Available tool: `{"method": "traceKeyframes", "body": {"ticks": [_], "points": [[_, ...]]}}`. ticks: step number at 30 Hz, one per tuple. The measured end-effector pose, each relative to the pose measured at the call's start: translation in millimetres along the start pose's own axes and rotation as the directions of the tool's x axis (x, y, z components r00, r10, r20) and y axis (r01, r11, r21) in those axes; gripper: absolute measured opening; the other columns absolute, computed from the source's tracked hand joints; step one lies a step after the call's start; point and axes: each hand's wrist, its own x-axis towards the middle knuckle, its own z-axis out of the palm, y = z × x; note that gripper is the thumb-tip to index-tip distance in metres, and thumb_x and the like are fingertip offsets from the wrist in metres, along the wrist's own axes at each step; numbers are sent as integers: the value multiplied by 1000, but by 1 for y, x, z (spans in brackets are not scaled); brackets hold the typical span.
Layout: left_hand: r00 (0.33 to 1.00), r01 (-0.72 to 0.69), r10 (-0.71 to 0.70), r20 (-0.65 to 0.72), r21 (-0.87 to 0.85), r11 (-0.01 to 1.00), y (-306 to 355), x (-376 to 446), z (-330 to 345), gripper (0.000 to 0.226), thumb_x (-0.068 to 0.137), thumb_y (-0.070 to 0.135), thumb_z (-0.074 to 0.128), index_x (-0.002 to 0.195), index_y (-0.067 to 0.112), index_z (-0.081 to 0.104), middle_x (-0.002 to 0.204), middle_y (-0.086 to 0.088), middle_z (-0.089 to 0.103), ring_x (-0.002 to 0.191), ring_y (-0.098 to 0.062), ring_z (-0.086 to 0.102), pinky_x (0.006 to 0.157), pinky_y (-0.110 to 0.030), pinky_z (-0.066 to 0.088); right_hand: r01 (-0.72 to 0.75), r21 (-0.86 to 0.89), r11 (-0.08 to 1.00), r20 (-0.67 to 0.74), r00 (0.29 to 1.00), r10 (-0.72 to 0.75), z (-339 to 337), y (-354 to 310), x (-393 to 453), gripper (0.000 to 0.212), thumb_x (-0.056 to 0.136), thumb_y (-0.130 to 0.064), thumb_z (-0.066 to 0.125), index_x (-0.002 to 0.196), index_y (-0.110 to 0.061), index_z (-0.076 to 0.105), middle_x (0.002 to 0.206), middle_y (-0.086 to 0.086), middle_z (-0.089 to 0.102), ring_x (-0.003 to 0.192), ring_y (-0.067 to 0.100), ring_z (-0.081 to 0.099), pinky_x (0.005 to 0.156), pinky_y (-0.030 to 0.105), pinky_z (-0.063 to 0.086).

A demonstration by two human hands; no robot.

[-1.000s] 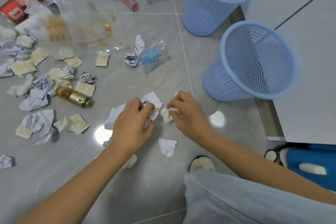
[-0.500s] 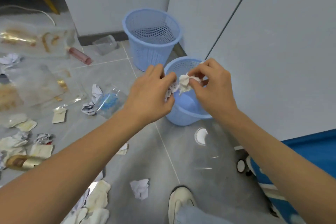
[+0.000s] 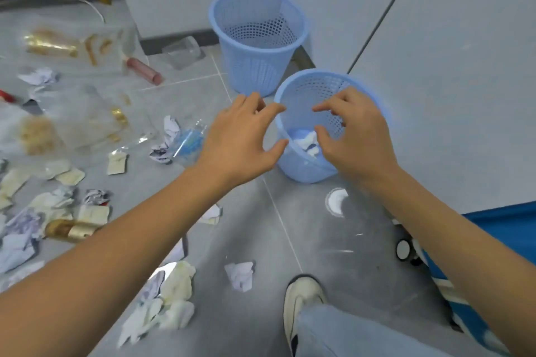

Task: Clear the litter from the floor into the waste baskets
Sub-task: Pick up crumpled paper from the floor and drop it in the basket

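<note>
— Where were the hands?
— Both hung at the near basket (image 3: 293,151), fingers spread and holding nothing: left hand (image 3: 239,140) at its 9 o'clock rim, right hand (image 3: 355,136) over its 3 o'clock side.
— And the paper?
— White scraps (image 3: 309,143) lay in the basket's bottom, below and between the hands, touching neither. More litter (image 3: 240,275) stayed on the floor at 6 o'clock.

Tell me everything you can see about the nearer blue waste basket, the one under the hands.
The nearer waste basket is pale blue, apparently plastic, round, tapering downward, with a smooth rolled rim and perforated mesh walls. It stands upright on the grey tiled floor, beside a grey wall panel and close in front of a second, matching basket. Crumpled white paper lies at its bottom. Both open hands hover above it; contact is unclear.
</note>
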Motion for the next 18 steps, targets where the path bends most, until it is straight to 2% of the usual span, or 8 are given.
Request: {"method": "traceKeyframes", "body": {"ticks": [3,6,8,10,12,13,15,18], "points": [[987,163,-163,10,-44,986,-33,-69,-9,45,91,41,63,134,27,55,113,1,56,108,-22,57,73,-39,52,85,103,991,48,995,-90,22,-42,-41,18,86,-17,67,103,-14,70,97,1,58,92,24,57,72,35,47],[943,322,-318,96,-28,946,-54,-151,3,37,93,37,62,129,30,55,112,4,56,108,-22,57,71,-40,53,129,178,976,273,946,-175,68,-66,-95,24,85,-19,68,109,-17,69,104,-1,59,98,24,57,75,41,52],[912,388,-380,153,-21,922,-57,-201,18,33,91,34,62,123,28,59,107,4,56,104,-24,57,66,-37,51,114,194,974,480,855,-196,101,-73,-134,33,84,-27,69,116,-22,67,110,-4,56,103,22,55,73,42,54],[870,448,-437,227,2,894,-54,-243,34,35,89,35,64,124,27,61,108,4,57,103,-24,57,65,-35,49,118,165,979,671,714,-199,127,-77,-166,44,82,-37,70,124,-28,61,119,-6,50,110,21,50,77,43,55],[828,478,-465,313,38,877,-48,-276,50,43,87,39,64,128,28,61,115,3,57,108,-24,55,68,-36,52,180,143,973,781,583,-223,146,-80,-192,56,79,-41,72,131,-29,54,128,-2,45,115,25,46,84,45,53],[812,478,-464,356,51,877,-45,-289,57,48,83,42,63,130,29,59,120,2,55,111,-26,54,73,-39,54,217,124,968,811,540,-225,153,-82,-200,60,77,-40,73,132,-29,51,131,1,43,117,27,45,85,46,52],[788,451,-441,430,85,889,-40,-306,69,62,74,42,67,134,31,55,131,-2,52,119,-30,52,85,-44,53,272,48,961,839,512,-187,163,-85,-210,65,71,-32,78,130,-29,50,136,5,41,121,31,43,81,45,52],[772,378,-410,486,168,911,-34,-319,80,86,60,40,79,141,32,51,142,-9,47,122,-33,49,89,-44,51,276,-25,961,841,525,-129,170,-85,-219,66,65,-13,78,123,-29,51,136,6,40,121,33,42,73,41,48]]}}
